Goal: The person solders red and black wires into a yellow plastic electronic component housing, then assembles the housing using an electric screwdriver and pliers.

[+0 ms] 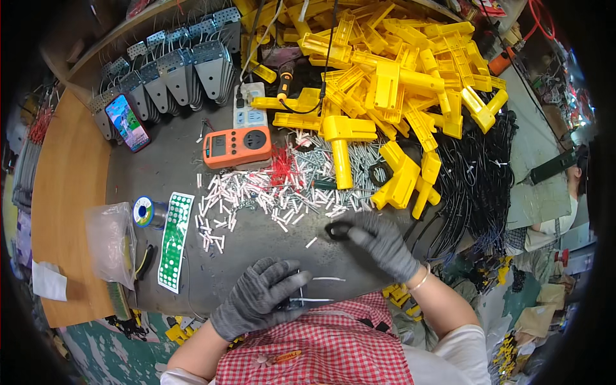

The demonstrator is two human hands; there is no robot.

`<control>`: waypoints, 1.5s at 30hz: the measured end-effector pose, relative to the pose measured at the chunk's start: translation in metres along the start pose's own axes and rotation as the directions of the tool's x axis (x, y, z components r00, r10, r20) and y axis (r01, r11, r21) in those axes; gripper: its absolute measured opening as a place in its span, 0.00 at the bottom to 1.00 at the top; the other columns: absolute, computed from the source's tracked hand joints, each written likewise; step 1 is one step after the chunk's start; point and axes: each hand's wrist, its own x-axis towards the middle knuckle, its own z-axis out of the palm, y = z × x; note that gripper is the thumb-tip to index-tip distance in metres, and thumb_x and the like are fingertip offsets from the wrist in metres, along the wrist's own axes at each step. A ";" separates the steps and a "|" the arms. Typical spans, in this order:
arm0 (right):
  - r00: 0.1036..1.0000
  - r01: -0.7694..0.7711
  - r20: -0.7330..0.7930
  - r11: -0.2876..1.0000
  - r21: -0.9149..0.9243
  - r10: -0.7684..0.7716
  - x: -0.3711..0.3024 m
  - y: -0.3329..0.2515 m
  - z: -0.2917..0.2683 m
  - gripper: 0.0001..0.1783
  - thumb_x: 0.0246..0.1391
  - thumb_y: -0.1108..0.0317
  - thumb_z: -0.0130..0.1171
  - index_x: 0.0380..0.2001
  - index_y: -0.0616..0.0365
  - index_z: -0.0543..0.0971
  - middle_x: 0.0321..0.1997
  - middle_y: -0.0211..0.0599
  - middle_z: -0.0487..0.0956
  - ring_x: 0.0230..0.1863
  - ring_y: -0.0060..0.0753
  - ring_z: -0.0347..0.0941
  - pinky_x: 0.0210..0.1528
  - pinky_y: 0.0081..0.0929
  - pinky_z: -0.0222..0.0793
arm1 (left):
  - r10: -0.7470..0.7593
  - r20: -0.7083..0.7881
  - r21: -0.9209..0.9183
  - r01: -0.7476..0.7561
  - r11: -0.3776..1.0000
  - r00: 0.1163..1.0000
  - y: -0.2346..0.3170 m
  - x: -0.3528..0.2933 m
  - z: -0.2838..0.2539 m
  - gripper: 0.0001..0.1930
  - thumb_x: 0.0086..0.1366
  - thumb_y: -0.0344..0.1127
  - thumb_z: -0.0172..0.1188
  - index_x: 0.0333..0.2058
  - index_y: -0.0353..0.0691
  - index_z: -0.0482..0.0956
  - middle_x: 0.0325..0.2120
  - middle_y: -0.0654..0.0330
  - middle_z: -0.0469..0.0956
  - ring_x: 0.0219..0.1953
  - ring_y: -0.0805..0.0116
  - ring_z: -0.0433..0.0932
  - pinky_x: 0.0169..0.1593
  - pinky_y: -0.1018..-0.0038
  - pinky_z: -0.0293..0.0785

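Note:
My right hand (383,249), in a grey knit glove, pinches a black ring (336,230) that looks like a tape roll or a looped cord; which, I cannot tell. Near the table's front edge, my gloved left hand (260,298) has its fingers curled over a small dark piece mostly hidden beneath them. Two white wires (317,299) stick out to the right of those fingers. Just beyond my hands lies a spread of small white tubes (240,196), mixed with metal screws (314,160) and a bunch of red pieces (280,167).
Yellow plastic housings (385,83) are heaped at the back. Black cables (475,173) cover the right side. An orange meter (237,147), a phone (127,123), a solder spool (147,212) and a green-dotted sticker sheet (174,244) lie left. Grey metal plates (213,69) stand behind.

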 end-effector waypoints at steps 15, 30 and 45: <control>0.978 0.201 0.095 0.735 -0.648 -0.184 -0.033 0.003 0.017 0.20 0.49 0.69 0.65 0.48 0.55 0.79 0.54 0.48 0.73 0.53 0.54 0.71 0.56 0.44 0.71 | -0.202 -0.075 0.122 0.210 0.970 0.977 -0.032 0.062 0.027 0.28 0.61 0.51 0.67 0.53 0.38 0.77 0.51 0.46 0.77 0.54 0.45 0.74 0.59 0.58 0.70; 0.995 -0.066 -0.068 0.996 0.066 0.070 -0.019 -0.022 0.055 0.34 0.49 0.62 0.70 0.57 0.61 0.71 0.52 0.47 0.78 0.54 0.45 0.76 0.58 0.37 0.72 | -0.184 -0.060 0.560 0.186 0.807 0.981 -0.020 0.022 0.060 0.25 0.54 0.46 0.66 0.45 0.33 0.78 0.38 0.50 0.79 0.46 0.47 0.74 0.56 0.47 0.64; 0.872 -0.287 -0.476 0.670 -0.684 -0.112 0.105 -0.005 0.003 0.38 0.44 0.62 0.69 0.60 0.60 0.71 0.43 0.48 0.78 0.50 0.55 0.71 0.59 0.48 0.63 | -0.293 -0.076 0.414 0.297 0.860 0.953 -0.002 0.015 0.025 0.39 0.53 0.54 0.71 0.58 0.37 0.71 0.53 0.44 0.71 0.58 0.41 0.69 0.62 0.48 0.63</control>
